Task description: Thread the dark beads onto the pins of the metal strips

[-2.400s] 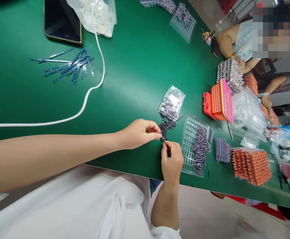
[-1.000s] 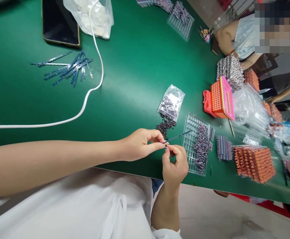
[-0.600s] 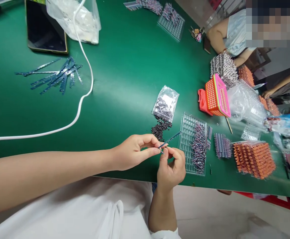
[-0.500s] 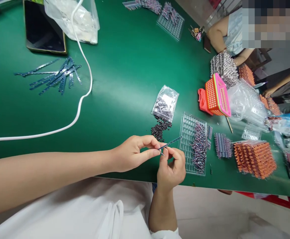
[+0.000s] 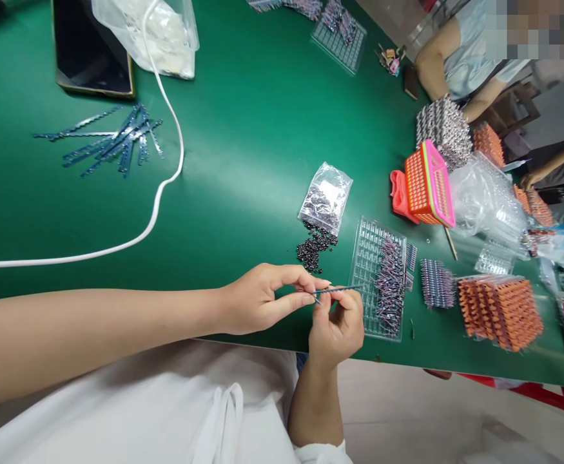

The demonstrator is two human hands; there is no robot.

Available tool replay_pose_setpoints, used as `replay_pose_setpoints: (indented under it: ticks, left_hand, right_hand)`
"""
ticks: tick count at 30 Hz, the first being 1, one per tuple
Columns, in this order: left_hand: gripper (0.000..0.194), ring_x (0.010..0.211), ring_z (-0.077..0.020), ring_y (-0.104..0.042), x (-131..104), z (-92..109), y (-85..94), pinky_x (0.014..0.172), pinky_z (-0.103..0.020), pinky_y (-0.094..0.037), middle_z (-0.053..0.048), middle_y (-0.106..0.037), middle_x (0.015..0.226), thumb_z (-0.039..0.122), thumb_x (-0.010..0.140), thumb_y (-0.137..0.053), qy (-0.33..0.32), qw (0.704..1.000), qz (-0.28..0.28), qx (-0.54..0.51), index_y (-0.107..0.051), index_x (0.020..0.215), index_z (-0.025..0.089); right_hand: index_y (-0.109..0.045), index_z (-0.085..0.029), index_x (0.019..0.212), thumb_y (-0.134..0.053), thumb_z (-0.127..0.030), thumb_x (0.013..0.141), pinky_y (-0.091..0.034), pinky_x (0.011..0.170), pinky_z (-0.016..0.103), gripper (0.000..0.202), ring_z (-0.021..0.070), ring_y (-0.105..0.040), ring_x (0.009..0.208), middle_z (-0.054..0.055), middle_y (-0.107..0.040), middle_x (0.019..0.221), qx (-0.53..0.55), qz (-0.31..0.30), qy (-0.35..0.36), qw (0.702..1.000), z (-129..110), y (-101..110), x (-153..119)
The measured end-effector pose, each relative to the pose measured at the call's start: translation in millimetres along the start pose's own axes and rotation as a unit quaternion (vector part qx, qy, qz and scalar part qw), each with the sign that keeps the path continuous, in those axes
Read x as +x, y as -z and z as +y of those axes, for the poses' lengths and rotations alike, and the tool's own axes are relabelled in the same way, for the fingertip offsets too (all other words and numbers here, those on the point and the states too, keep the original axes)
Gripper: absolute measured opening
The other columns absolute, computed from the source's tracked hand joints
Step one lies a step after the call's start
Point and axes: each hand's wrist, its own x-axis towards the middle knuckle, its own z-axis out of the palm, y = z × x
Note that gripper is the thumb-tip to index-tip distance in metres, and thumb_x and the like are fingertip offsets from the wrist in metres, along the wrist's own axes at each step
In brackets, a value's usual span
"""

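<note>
My left hand [image 5: 274, 298] pinches a thin dark blue strip [image 5: 348, 289] near its left end. Close against it, my right hand [image 5: 337, 325] has its fingertips pressed together on a small thin piece [image 5: 317, 299] beside the strip; its details are too small to tell. The strip points right, over the edge of a clear compartment tray [image 5: 366, 277] holding many thin pink and blue pieces [image 5: 390, 283]. Above my hands lie loose dark beads [image 5: 314, 248], next to a clear bag [image 5: 327, 198] of beads.
More blue strips [image 5: 127, 138] lie at the left, near a phone [image 5: 91, 51] and a white cable [image 5: 158, 193]. To the right are an orange stack [image 5: 499, 312], a pink and orange basket [image 5: 429, 183] and plastic bags [image 5: 479, 200]. Other people [image 5: 441, 58] sit at the upper right.
The blue strip has turned from slanting up to the right to nearly level. Both hands stay close together. The whole view has shifted slightly.
</note>
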Motion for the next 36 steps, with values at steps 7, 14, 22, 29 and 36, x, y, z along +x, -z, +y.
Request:
replay_pose_setpoints:
  ticks: [7,14,22,29,36]
  left_hand:
    - [0.019,0.098,-0.0213,-0.069,5,-4,0.2,0.091,-0.036,-0.054,-0.008,-0.072,0.100,0.034,0.089,-0.063,0.121,0.982,0.047,-0.137,-0.061,0.089,0.016]
    - [0.022,0.090,-0.0219,-0.068,7,2,2.5,0.084,-0.037,-0.054,-0.009,-0.072,0.092,0.035,0.087,-0.061,0.124,0.990,0.053,-0.041,-0.066,0.088,0.014]
    - [0.023,0.084,-0.0173,-0.066,6,3,6.5,0.077,-0.029,-0.051,-0.006,-0.073,0.090,0.035,0.090,-0.058,0.100,0.994,0.040,0.032,-0.069,0.091,0.014]
    - [0.021,0.079,-0.0150,-0.064,7,5,9.5,0.073,-0.026,-0.049,-0.003,-0.073,0.086,0.033,0.091,-0.057,0.065,0.994,0.035,0.080,-0.069,0.088,0.016]
    - [0.019,0.075,-0.0135,-0.062,8,4,10.7,0.072,-0.024,-0.048,-0.002,-0.070,0.081,0.031,0.090,-0.057,0.052,0.994,0.033,0.094,-0.068,0.086,0.016]
  right_hand:
    - [-0.060,-0.021,0.086,-0.062,-0.015,0.086,-0.048,0.057,0.025,0.006,0.0130,-0.058,0.073,0.001,-0.058,0.079,0.085,-0.057,-0.061,0.993,-5,2,3]
    - [-0.058,-0.020,0.084,-0.061,-0.019,0.087,-0.044,0.055,0.025,0.004,0.0128,-0.056,0.069,0.000,-0.055,0.077,0.109,-0.086,-0.088,0.986,-2,4,3]
    - [-0.060,-0.020,0.083,-0.062,-0.020,0.087,-0.044,0.053,0.024,0.004,0.0124,-0.056,0.069,0.001,-0.057,0.078,0.111,-0.093,-0.095,0.985,-2,4,2]
    - [-0.063,-0.020,0.083,-0.064,-0.018,0.086,-0.044,0.054,0.025,0.004,0.0125,-0.057,0.069,0.000,-0.058,0.079,0.119,-0.099,-0.109,0.982,-2,5,1]
    - [-0.062,-0.020,0.084,-0.065,-0.020,0.086,-0.043,0.055,0.025,0.003,0.0120,-0.056,0.068,0.000,-0.057,0.078,0.125,-0.111,-0.120,0.979,-1,6,2]
